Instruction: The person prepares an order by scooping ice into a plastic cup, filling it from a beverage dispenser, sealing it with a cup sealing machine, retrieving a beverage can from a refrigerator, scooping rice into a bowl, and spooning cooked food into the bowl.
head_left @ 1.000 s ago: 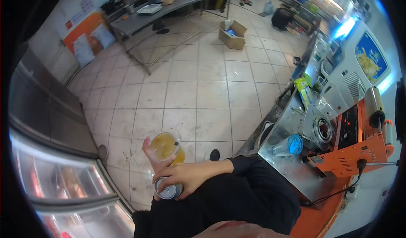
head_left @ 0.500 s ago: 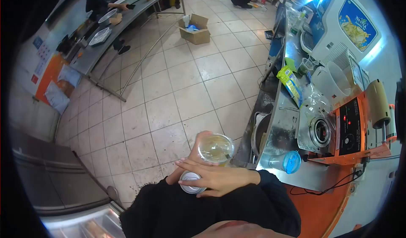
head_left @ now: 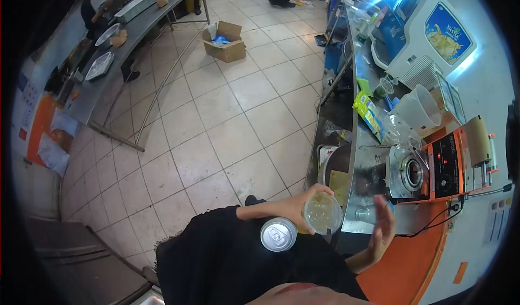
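My left hand is wrapped round the side of a clear plastic cup with a film-sealed top and pale yellow contents. Close by that wrist, against my dark top, is a silver-topped drink can; what supports it is hidden. Out to the right, my right hand is raised with its fingers stretched and nothing in them. Just behind it on the counter lies a clear cup, partly covered by the hand.
An orange cup-sealing machine stands on the metal counter at right, with a yellow-green packet and a clear tub. A cardboard box sits on the floor. People work by the left table and farther back.
My right hand has left the can and swung right toward the counter. The sealed cup in my left hand has moved right, and my view has turned toward the right.
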Available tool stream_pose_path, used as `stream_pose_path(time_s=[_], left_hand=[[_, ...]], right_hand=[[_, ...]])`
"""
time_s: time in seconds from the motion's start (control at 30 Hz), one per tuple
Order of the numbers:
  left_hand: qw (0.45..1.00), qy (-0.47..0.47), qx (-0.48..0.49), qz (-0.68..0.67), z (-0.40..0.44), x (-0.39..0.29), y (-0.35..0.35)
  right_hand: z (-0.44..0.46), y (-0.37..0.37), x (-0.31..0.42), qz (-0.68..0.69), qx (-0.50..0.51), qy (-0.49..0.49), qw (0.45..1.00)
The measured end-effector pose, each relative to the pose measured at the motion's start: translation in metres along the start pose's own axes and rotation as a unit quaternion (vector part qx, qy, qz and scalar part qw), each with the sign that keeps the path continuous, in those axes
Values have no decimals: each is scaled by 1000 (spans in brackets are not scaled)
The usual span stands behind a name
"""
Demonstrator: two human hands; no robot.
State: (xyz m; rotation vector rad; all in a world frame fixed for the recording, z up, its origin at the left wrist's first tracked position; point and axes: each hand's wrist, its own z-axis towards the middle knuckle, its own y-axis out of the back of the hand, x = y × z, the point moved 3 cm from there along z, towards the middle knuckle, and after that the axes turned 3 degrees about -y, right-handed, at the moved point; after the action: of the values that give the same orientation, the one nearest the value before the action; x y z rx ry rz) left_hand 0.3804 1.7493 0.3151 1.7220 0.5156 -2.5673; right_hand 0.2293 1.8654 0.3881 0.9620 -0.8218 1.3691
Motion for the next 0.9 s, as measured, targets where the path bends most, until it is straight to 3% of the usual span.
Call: stream_pose_path(time_s=[0.03, 0.07, 0.1, 0.17, 0.27, 0.33, 0.4, 0.47, 0.53, 0.73, 0.87, 0.9], left_hand=[[1000, 4, 18, 5, 3, 0, 0], [999, 9, 37, 9, 5, 1, -1], [998, 29, 45, 11, 7, 3, -1], [998, 10, 64, 0, 14, 5, -1], [996, 11, 83, -11, 28, 1, -6], [996, 34, 87, -8, 38, 4, -10], [993, 46, 109, -19, 46, 16, -19], [993, 39, 115, -7, 56, 24, -25], [992, 33, 124, 4, 62, 32, -32], [992, 50, 116, -13, 66, 42, -44], [991, 71, 106, -36, 73, 39, -41], [991, 60, 110, -37, 73, 38, -39]], right_hand=[[-12, 19, -4, -210, -181, -98, 956], [-31, 38, -2, -402, -346, -187, 827], [-49, 49, -9, -404, -348, -189, 824], [-93, 74, -37, -648, -366, -337, 576], [-141, 95, -72, -651, -385, -349, 554], [-139, 93, -81, -614, -395, -367, 576], [-143, 96, -89, -462, -477, -303, 683], [-153, 100, -105, -448, -479, -282, 700], [-158, 96, -115, -394, -509, -165, 747], [-167, 98, -151, -423, -535, -103, 724], [-163, 103, -157, -466, -559, -64, 682], [-163, 104, -158, -521, -556, -65, 645]])
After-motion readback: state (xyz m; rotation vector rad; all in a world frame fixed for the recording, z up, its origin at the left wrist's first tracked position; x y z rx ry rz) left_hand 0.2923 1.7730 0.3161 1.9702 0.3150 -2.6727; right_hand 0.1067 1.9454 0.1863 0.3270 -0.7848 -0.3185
